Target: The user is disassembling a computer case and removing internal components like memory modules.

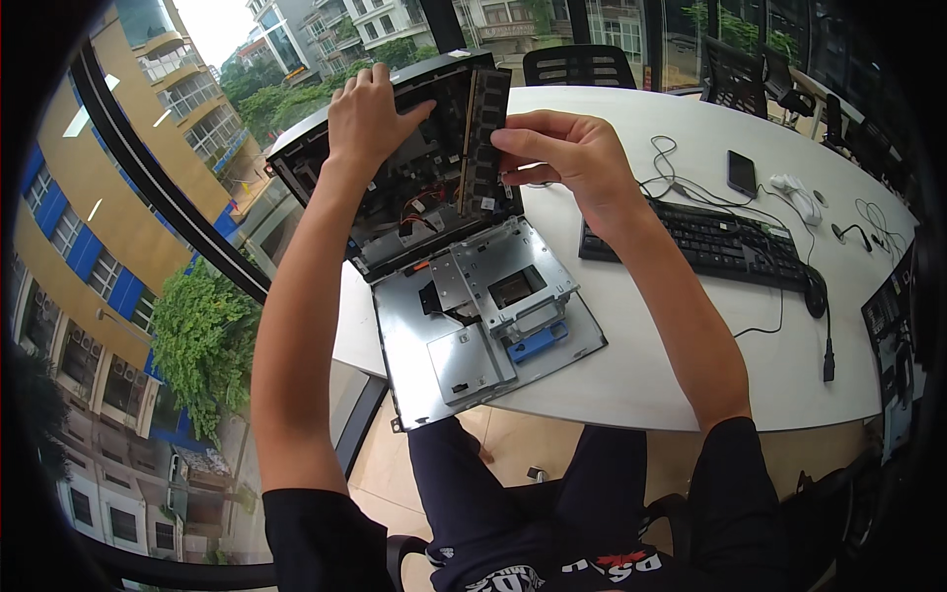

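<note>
An opened desktop computer case stands tilted up at the far left of the table, its dark inside with boards and coloured wires facing me. My left hand grips its upper edge, fingers over the top and thumb inside. With thumb and fingers my right hand holds the edge of a long black slotted panel at the right side of the case. Some of those fingertips are hidden behind it. Below lies the silver metal side, carrying a metal drive bracket and a blue latch; it overhangs the table's near edge.
On the white table, a black keyboard lies to the right with a mouse, a phone and loose cables. A white power strip is farther right. Office chairs stand beyond; a window borders the left.
</note>
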A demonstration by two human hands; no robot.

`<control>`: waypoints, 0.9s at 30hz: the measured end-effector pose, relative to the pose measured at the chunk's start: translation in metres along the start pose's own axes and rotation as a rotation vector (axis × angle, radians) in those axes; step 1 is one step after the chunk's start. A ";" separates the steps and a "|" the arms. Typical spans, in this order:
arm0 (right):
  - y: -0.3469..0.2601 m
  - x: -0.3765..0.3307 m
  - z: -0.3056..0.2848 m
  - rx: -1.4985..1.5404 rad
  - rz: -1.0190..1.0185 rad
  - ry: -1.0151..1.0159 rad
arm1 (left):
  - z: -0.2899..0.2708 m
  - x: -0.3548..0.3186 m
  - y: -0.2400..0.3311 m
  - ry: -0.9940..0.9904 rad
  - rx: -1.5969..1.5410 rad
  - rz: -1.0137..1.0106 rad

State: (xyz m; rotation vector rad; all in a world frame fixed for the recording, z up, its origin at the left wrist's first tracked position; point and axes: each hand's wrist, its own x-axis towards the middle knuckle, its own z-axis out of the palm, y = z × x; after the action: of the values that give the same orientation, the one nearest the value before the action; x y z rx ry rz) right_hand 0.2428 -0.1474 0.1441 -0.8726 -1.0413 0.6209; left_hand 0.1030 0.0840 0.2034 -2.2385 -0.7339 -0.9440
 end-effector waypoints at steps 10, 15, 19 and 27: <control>0.003 0.005 -0.006 -0.093 0.013 0.031 | 0.032 0.008 0.001 0.275 0.102 -0.005; 0.009 0.007 -0.014 -0.145 0.011 0.049 | 0.038 0.008 0.000 0.304 0.115 0.000; 0.011 0.008 -0.016 -0.160 0.019 0.056 | 0.036 0.010 0.001 0.315 0.144 -0.006; 0.012 0.009 -0.018 -0.180 0.055 0.092 | 0.035 0.015 0.004 0.318 0.189 -0.016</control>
State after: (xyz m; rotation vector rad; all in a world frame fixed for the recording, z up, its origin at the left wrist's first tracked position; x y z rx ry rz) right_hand 0.2629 -0.1395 0.1342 -1.0802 -1.0033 0.5337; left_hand 0.1301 0.1100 0.1937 -1.8650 -0.6659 -1.1536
